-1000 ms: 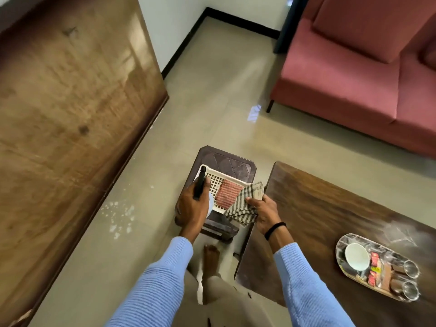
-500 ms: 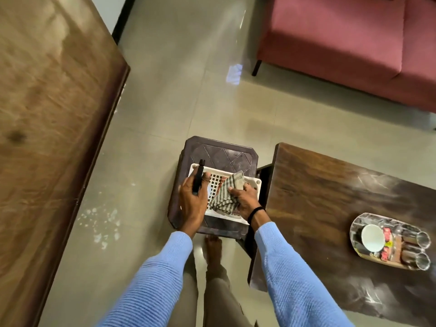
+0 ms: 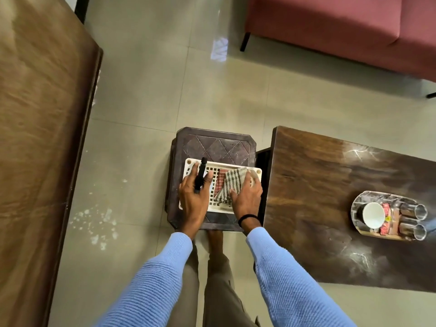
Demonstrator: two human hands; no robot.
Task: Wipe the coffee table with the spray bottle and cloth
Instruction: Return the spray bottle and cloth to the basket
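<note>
Two light-blue knitted sleeves [image 3: 151, 286] reach forward above a bare foot [image 3: 215, 239] on the pale tiled floor [image 3: 141, 138]. The left hand [image 3: 194, 199] is closed around the black trigger head of a spray bottle [image 3: 201, 175], whose body is hidden beneath it. The right hand [image 3: 247, 197], with a black band [image 3: 247, 218] at its wrist, grasps a green-and-white checked cloth [image 3: 232, 184], thumb and fingers curled over its folds. Bottle and cloth are in a white plastic lattice basket [image 3: 221, 210] on a dark brown plastic stool [image 3: 212, 145], beside a red striped cloth [image 3: 221, 180]. Just right of the stool is the dark wooden coffee table [image 3: 318, 185]. Its surface carries a glass tray [image 3: 358, 201] with a white cup [image 3: 374, 214] and two glasses [image 3: 420, 212]. Farther off stands a red sofa [image 3: 330, 24].
</note>
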